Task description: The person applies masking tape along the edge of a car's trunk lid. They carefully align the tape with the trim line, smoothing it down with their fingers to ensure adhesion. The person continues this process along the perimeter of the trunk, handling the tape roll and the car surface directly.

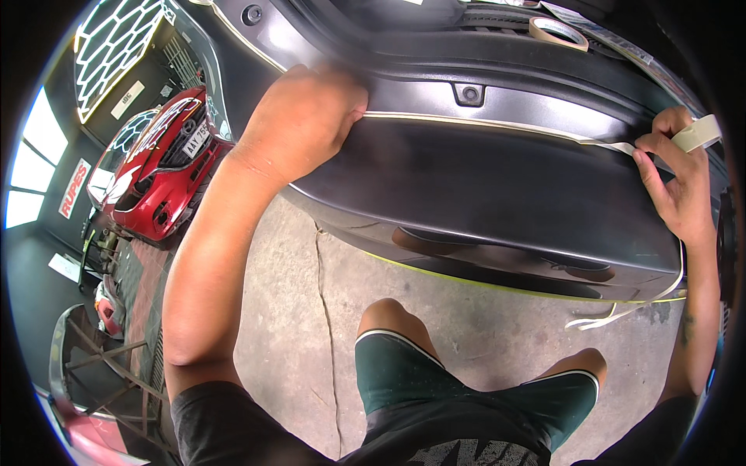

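A thin strip of masking tape [482,119] runs along the upper edge of a dark grey bumper [497,194] on a car. My left hand [307,116] is closed over this edge, its thumb meeting the strip; its fingertips are hidden. At the right end, my right hand [674,175] pinches the strip between thumb and fingers. A wider pale roll or band of tape [697,133] sticks out beside those fingers. Between the two hands the strip follows the panel seam.
Another masking tape roll [558,34] lies in the car's opening. Loose tape ends [614,317] hang below the bumper's right corner, above the concrete floor [291,326]. My knees are below the bumper. A red car [159,167] and a detached bumper [66,349] stand at left.
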Demonstrator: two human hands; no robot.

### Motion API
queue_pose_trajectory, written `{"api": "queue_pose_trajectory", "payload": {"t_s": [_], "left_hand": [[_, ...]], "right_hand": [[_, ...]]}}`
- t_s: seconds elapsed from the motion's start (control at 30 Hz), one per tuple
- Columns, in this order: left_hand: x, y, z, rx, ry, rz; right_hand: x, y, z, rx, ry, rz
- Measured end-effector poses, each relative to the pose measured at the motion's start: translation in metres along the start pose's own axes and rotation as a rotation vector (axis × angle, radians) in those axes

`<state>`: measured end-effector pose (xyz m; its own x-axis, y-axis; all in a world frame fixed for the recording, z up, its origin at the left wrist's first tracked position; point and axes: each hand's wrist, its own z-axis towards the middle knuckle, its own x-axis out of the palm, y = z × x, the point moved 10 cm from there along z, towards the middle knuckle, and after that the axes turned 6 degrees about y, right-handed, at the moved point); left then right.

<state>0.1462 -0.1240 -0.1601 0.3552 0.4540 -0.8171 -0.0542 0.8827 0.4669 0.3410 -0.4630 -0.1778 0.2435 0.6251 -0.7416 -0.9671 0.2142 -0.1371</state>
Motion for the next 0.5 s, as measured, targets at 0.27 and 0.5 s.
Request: {"api": "queue_pose_trajectory", "payload": {"t_s": [0.27, 0.5], "left_hand": [[-0.002, -0.017, -0.001, -0.007, -0.026, 0.207], [-0.01, -0.009, -0.001, 0.026, -0.042, -0.032]], "right_hand": [[-0.002, 0.004, 0.0, -0.022, -0.006, -0.04], [-0.002, 0.003, 0.001, -0.025, -0.001, -0.015]]}}
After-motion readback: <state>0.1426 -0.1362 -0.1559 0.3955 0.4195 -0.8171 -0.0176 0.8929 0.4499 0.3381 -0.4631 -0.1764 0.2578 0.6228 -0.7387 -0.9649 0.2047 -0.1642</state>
